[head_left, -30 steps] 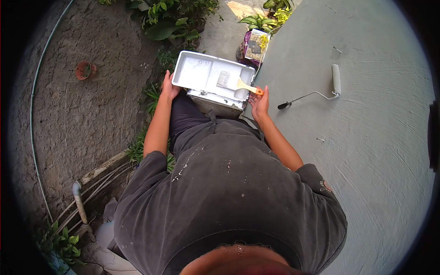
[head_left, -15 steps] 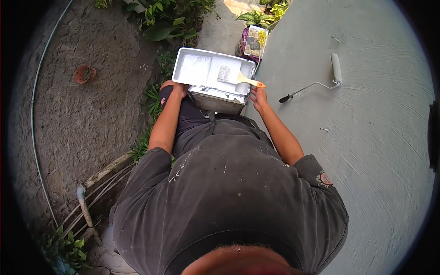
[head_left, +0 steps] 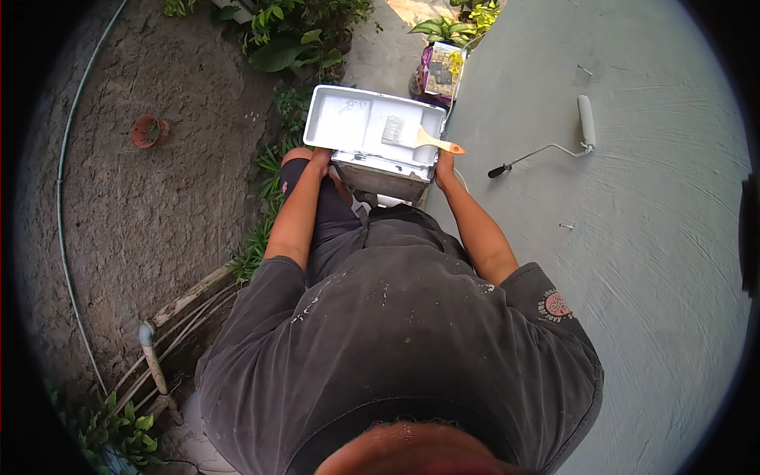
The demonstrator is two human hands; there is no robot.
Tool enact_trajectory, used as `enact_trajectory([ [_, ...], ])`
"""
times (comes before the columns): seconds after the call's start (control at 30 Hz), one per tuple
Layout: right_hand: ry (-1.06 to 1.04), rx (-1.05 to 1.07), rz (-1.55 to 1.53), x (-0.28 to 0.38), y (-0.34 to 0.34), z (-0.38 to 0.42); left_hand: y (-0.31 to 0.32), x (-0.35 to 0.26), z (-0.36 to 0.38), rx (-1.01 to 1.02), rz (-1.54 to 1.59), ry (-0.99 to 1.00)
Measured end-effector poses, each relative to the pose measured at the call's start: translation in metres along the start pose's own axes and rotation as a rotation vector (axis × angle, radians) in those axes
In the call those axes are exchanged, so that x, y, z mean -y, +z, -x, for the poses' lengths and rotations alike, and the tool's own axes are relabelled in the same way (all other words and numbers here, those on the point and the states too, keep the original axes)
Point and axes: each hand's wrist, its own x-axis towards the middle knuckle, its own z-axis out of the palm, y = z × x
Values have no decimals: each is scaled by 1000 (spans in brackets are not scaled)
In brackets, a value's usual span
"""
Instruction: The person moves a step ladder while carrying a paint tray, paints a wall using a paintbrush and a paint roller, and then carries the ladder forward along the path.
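A white paint tray (head_left: 340, 115) lies across the top of a boxy, paint-stained container (head_left: 380, 182) in front of my legs. Inside the tray rests a flat paintbrush (head_left: 423, 138), its orange-tipped handle sticking out over the right rim. My left hand (head_left: 321, 161) is closed on the container's left side, just below the tray. On the opposite side, my right hand (head_left: 445, 168) grips the container near its upper edge, under the brush handle. The far fingers of both hands are hidden.
A paint roller (head_left: 586, 127) leans on or hangs at the grey wall (head_left: 633, 261) to the right, with nails nearby. Beyond the tray stands a purple bag (head_left: 423, 79). Plants (head_left: 293, 51) and a low pipe (head_left: 154, 356) line the left side.
My right hand has come in against the container's side, its fingers less spread. The container and tray appear slightly lower and further right in view.
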Motion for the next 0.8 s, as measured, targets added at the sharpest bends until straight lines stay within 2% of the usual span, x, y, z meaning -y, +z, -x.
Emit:
enact_trajectory([
  [0.1,48,-34,-67,-1,5,1,-10,10,-12,28,0,3],
  [0.17,142,-44,-115,-1,3,1,-4,13,-6,-45,54,9],
  [0.3,80,-42,-206,-19,0,-9,-5,18,-4,-78,-5,78],
  [0.47,179,-34,-194,-25,-5,-10,-18,35,-18,-133,50,-11],
  [0.77,319,-88,-246,-16,-2,9,-41,28,1,-134,224,-85],
  [0.8,408,-113,-272,-15,-3,9,-43,28,1,-129,233,-89],
])
